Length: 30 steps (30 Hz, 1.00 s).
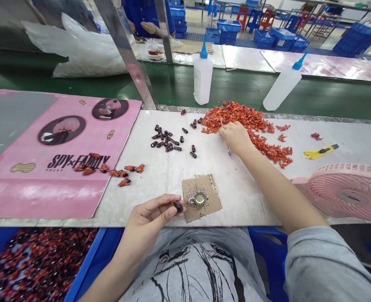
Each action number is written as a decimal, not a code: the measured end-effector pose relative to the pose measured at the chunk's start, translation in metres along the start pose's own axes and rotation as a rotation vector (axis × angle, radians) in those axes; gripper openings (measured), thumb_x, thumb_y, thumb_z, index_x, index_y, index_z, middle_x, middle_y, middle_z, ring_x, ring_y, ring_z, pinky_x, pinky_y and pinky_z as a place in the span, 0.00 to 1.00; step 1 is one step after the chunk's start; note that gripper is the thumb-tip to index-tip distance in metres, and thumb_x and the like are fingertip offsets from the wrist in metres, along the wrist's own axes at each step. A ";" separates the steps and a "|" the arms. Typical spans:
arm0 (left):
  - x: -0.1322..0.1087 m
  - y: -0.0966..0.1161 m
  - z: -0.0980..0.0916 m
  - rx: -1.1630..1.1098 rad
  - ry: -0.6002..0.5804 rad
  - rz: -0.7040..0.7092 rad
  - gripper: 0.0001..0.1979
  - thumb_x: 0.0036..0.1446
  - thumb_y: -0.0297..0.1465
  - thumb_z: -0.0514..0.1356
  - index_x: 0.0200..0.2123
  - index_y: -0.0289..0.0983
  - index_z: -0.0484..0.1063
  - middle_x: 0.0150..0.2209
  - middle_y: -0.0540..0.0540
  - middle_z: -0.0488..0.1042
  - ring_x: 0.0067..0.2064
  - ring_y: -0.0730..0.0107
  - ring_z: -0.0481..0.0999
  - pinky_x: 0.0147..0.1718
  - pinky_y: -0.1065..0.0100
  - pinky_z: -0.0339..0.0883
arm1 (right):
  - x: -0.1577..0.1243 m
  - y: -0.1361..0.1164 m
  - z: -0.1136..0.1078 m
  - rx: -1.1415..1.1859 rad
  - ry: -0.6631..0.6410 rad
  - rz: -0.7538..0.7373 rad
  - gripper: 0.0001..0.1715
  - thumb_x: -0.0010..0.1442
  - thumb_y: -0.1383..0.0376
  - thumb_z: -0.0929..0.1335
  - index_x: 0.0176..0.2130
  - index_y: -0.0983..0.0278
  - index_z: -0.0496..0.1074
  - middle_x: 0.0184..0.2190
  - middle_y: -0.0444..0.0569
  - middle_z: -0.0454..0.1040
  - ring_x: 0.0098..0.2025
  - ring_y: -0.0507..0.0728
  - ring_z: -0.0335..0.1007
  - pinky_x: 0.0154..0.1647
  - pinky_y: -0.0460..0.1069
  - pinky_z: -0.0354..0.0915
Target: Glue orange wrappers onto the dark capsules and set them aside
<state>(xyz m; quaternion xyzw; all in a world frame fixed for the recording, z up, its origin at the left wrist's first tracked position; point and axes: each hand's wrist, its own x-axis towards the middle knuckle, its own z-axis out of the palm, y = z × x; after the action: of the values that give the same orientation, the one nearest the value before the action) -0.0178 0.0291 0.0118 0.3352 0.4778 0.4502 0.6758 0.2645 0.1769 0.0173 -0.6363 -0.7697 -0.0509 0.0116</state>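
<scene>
My left hand [155, 212] is closed, pinching a small black plastic part [177, 206] with a red-orange edge between thumb and fingers. My right hand [236, 137] reaches to the left side of a heap of orange, spiky plastic pieces [237, 114]. A thin stick [229, 153] with a purple end passes through its closed fingers; whether they also pinch an orange piece is hidden. Beside my left hand lies a cardboard square [215, 201] bearing a bottle cap [199, 199] with liquid around it. Several black parts [168, 140] are scattered on the white tabletop [160, 184].
Joined orange-black pieces [124, 182] trail onto a pink mat [56, 193] at left. A blue bin [87, 264] of similar pieces stands below. Two white bottles [203, 79] stand behind the table. A yellow cutter [320, 152] and pink fan [349, 193] are at right. Another person's hand [150, 28] shows beyond.
</scene>
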 end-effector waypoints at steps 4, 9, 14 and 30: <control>0.002 0.002 -0.009 -0.015 -0.007 0.008 0.13 0.39 0.37 0.80 0.31 0.41 0.87 0.31 0.46 0.86 0.32 0.68 0.84 0.36 0.73 0.80 | 0.016 0.001 -0.004 -0.044 -0.085 -0.050 0.15 0.62 0.80 0.65 0.37 0.70 0.80 0.37 0.60 0.82 0.43 0.61 0.73 0.42 0.51 0.60; 0.010 0.001 -0.019 -0.001 -0.094 -0.013 0.11 0.43 0.36 0.79 0.32 0.42 0.87 0.32 0.46 0.85 0.31 0.69 0.84 0.35 0.73 0.79 | 0.017 0.011 -0.009 0.007 -0.120 -0.065 0.12 0.61 0.78 0.67 0.33 0.68 0.80 0.37 0.58 0.81 0.42 0.59 0.73 0.39 0.50 0.61; 0.013 0.005 -0.007 -0.007 -0.164 0.083 0.09 0.45 0.37 0.78 0.30 0.42 0.86 0.31 0.48 0.85 0.34 0.72 0.84 0.37 0.78 0.77 | -0.004 0.007 -0.029 0.126 -0.026 -0.024 0.09 0.59 0.76 0.70 0.28 0.66 0.74 0.36 0.55 0.77 0.38 0.58 0.73 0.37 0.49 0.63; 0.009 0.017 0.011 -0.251 -0.413 -0.081 0.07 0.50 0.36 0.76 0.32 0.42 0.86 0.33 0.50 0.85 0.38 0.74 0.83 0.40 0.79 0.76 | -0.147 -0.125 -0.029 1.041 0.567 -0.151 0.15 0.60 0.79 0.71 0.41 0.61 0.79 0.37 0.50 0.79 0.38 0.53 0.80 0.39 0.45 0.78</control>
<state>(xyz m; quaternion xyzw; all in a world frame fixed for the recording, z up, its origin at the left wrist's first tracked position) -0.0107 0.0432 0.0274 0.3141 0.2831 0.4004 0.8129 0.1684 0.0070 0.0259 -0.4522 -0.7034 0.1642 0.5232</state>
